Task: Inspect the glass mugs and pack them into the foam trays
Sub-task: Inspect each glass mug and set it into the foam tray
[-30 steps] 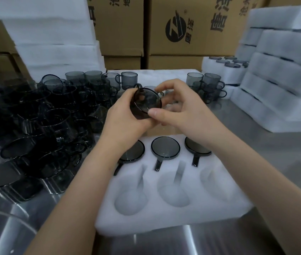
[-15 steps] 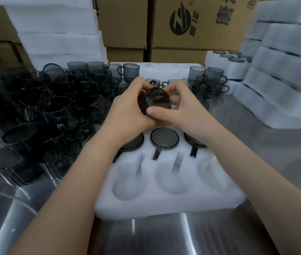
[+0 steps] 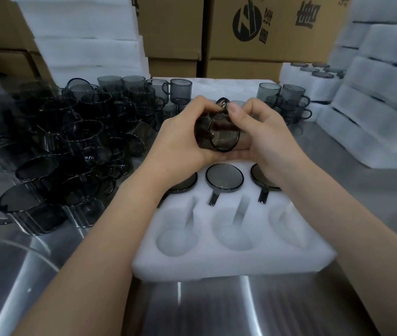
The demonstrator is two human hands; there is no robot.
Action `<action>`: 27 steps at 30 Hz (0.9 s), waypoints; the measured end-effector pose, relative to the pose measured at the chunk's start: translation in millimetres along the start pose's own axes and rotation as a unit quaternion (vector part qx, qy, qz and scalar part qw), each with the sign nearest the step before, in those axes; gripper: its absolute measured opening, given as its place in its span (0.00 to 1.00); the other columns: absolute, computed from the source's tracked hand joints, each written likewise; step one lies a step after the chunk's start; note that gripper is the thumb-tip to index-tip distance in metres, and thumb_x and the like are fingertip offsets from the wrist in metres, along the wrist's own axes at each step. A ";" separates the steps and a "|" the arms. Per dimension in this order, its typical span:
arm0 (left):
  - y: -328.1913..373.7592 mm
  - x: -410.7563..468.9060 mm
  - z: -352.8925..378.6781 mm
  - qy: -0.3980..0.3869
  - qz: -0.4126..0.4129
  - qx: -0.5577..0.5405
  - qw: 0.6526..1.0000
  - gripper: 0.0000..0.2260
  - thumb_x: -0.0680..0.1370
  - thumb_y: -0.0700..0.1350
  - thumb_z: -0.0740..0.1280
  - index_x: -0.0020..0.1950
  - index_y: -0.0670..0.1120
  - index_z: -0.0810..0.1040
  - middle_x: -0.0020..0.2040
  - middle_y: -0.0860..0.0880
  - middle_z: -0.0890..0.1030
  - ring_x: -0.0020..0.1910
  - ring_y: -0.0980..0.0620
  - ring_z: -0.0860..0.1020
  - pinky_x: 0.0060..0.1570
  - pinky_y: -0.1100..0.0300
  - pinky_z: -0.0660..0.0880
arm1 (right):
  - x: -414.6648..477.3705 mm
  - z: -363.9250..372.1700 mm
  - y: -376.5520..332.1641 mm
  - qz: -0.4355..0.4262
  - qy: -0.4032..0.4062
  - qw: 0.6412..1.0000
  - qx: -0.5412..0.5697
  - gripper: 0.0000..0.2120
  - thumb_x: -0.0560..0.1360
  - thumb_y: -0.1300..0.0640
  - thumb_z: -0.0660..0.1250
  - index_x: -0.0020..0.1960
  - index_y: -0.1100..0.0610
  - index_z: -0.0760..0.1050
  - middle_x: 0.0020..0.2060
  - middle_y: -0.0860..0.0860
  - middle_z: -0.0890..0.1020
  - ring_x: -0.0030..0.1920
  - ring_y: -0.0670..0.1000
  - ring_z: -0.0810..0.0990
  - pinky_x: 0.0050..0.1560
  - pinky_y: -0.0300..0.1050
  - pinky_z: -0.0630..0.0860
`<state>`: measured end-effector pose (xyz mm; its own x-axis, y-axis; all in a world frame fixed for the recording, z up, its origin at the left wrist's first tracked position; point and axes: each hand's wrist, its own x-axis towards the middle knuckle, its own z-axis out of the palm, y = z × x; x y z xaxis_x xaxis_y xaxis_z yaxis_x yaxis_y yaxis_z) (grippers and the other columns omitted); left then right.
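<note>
head | mug (image 3: 217, 133): sideways, mouth toward camera | left hand (image 3: 180, 139), right hand (image 3: 265, 134): gripping

Glossy smoked-glass mug (image 3: 217, 132) — matt white foam tray (image 3: 231, 238) — brushed steel table (image 3: 241, 309).

Bare forearms forward and inward — left hand (image 3: 180, 135) and right hand (image 3: 266, 134) close together, fingers round one glass mug (image 3: 218, 134).

The glass mug (image 3: 220, 134) is seen in a smoky dark grey tint. The foam tray (image 3: 231, 263) is coloured plain white. The table (image 3: 241, 311) is shown in silver grey with bright streaks. The cardboard boxes (image 3: 277, 52) are coloured brown and are printed with a black logo and black characters.
</note>
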<state>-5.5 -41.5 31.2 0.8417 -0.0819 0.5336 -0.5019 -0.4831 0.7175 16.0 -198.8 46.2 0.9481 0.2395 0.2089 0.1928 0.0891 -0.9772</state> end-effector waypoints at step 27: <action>4.3 -1.6 0.6 -0.029 0.021 0.043 0.998 0.28 0.62 0.45 0.81 0.58 0.52 0.75 0.48 0.59 0.80 0.49 0.62 0.78 0.49 0.68 0.74 | 0.6 2.4 5.3 -0.074 0.037 0.990 -0.119 0.17 0.77 0.51 0.70 0.41 0.55 0.63 0.32 0.51 0.76 0.33 0.46 0.78 0.30 0.47 0.78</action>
<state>-8.9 -44.0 33.3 0.8319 -0.1535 0.5333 -0.5202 -0.5503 0.6531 17.1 -195.8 41.3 0.9194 0.1695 0.3550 0.3760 -0.1140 -0.9196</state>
